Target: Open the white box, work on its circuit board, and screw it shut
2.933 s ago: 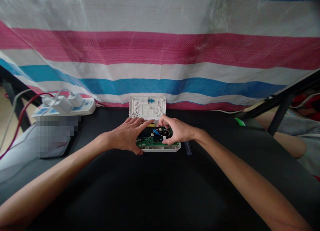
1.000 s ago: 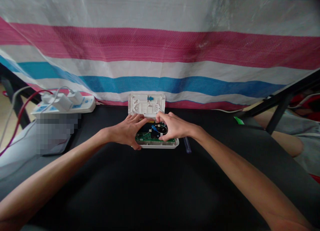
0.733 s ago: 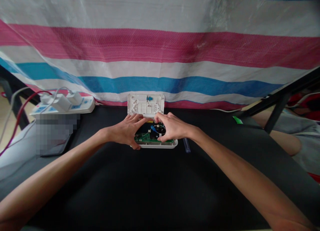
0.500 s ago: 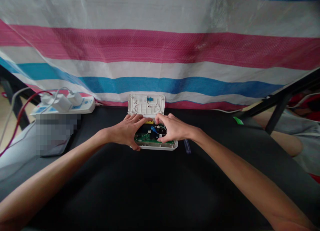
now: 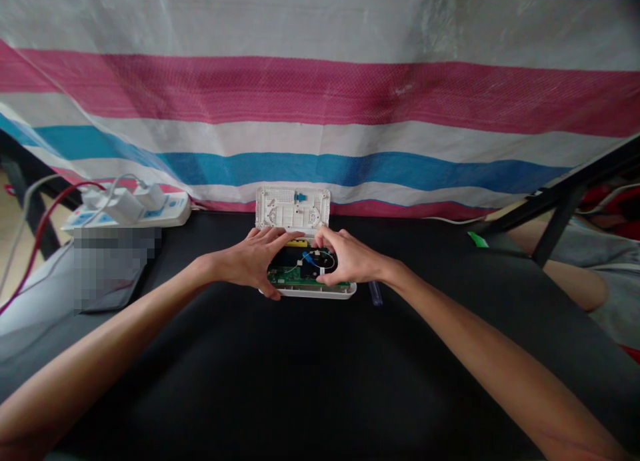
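An opened white device case (image 5: 320, 292) lies on the black table, with a green circuit board (image 5: 290, 274) and a coiled thin cable with a blue connector (image 5: 311, 260) inside it. My left hand (image 5: 250, 261) lies flat over the case's left end, fingers stretched, thumb at its front edge. My right hand (image 5: 350, 258) curls over the right part, thumb and forefinger arched around the cable coil. The case's white lid (image 5: 293, 209) leans upright just behind, against the striped sheet.
A white power strip (image 5: 135, 211) with plugged chargers and red and white wires sits at the back left beside a blurred flat object (image 5: 113, 268). A small bluish tool (image 5: 375, 292) lies right of the case. A striped tarp hangs behind; another person's arm (image 5: 575, 281) is at right.
Since 2.9 s ago both hands have drawn closer together over the case, which shifted slightly left. In the last second little has changed; the right fingers stay arched at the cable coil.
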`<state>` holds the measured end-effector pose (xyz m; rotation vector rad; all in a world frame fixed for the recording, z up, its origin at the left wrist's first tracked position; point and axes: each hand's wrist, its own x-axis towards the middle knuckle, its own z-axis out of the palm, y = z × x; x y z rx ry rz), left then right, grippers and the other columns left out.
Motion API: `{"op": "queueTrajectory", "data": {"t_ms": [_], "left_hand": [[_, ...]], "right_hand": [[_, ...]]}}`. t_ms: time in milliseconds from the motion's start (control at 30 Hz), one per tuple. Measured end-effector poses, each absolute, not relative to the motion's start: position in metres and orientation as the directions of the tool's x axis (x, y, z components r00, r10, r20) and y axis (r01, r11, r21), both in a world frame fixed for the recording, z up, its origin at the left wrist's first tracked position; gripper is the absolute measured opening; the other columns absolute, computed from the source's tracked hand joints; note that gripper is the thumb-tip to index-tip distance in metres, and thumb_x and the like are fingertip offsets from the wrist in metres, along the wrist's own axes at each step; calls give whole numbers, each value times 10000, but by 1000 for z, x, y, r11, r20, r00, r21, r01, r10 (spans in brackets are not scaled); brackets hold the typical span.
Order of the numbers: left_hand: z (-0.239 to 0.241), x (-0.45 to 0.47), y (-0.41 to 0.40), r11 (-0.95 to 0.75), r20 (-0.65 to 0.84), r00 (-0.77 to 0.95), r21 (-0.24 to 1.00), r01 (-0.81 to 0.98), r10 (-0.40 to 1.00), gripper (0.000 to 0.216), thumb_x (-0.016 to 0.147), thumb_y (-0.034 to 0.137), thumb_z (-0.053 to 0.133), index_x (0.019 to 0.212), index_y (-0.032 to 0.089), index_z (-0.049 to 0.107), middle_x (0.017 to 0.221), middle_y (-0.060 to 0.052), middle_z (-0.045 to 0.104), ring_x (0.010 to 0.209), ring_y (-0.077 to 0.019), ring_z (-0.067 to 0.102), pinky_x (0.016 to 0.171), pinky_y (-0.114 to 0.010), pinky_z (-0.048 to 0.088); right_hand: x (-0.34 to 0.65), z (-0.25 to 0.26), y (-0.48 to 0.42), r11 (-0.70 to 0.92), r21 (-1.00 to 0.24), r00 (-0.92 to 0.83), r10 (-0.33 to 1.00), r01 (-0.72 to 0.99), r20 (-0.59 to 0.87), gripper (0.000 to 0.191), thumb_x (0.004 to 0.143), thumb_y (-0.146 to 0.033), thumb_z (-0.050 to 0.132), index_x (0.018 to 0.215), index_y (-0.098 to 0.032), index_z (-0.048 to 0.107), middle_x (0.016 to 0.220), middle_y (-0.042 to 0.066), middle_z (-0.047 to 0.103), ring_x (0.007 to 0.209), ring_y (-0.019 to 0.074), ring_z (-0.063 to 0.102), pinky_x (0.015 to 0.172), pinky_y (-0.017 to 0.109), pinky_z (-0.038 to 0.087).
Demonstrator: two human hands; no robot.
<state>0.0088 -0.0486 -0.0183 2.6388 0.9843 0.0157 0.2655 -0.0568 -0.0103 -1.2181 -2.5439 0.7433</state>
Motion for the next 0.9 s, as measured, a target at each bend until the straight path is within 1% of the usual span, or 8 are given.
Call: {"op": "queueTrajectory", "data": {"t_ms": [200, 400, 500, 700, 800, 900], "left_hand": [[-19, 7, -49, -703, -112, 755, 300, 645, 646, 1273, 552, 584, 824, 1552, 281, 98, 1472, -145, 377, 1368, -399, 335, 1118, -527, 241], [-18, 8, -49, -714, -101, 767, 303, 631, 634, 1242, 580, 577, 806, 1556, 270, 102, 1467, -145, 383, 1357, -405, 339, 1116, -529, 238], [-17, 9, -49, -719, -94, 771, 302, 625, 630, 1214, 582, 560, 799, 1551, 265, 128, 1465, -145, 382, 1353, -405, 339, 1115, -525, 245], [-16, 10, -48, -722, -73, 776, 321, 613, 626, 1166, 555, 499, 824, 1518, 259, 211, 1425, -130, 404, 1333, -383, 359, 1116, -507, 275], [-17, 10, -47, -729, -57, 786, 338, 596, 616, 1133, 542, 487, 836, 1491, 251, 264, 1407, -121, 410, 1315, -369, 372, 1118, -494, 291], [-19, 8, -47, -730, -50, 788, 345, 590, 613, 1112, 541, 492, 834, 1477, 255, 282, 1386, -113, 423, 1300, -365, 378, 1111, -500, 301]], "right_hand": [[267, -15, -59, 514, -568, -616, 787, 643, 15, 535, 604, -356, 792, 976, -234, 428, 903, -3, 538, 817, 188, 493, 778, 330, 381], [267, -19, -60, 506, -572, -599, 800, 645, 32, 537, 607, -358, 785, 990, -236, 430, 957, 14, 557, 853, 201, 514, 796, 339, 385], [266, -19, -60, 514, -556, -597, 802, 653, 40, 536, 607, -366, 782, 984, -235, 424, 957, 15, 565, 851, 204, 524, 799, 336, 373], [263, -17, -59, 585, -484, -641, 765, 651, 63, 526, 618, -374, 781, 955, -234, 403, 890, -3, 566, 786, 194, 525, 810, 345, 342], [262, -15, -56, 589, -485, -650, 758, 646, 55, 528, 619, -369, 785, 959, -231, 406, 872, -11, 563, 772, 185, 518, 810, 342, 338], [262, -13, -54, 579, -502, -650, 759, 643, 44, 537, 614, -372, 793, 963, -231, 410, 848, -23, 553, 741, 172, 507, 783, 330, 334]]}}
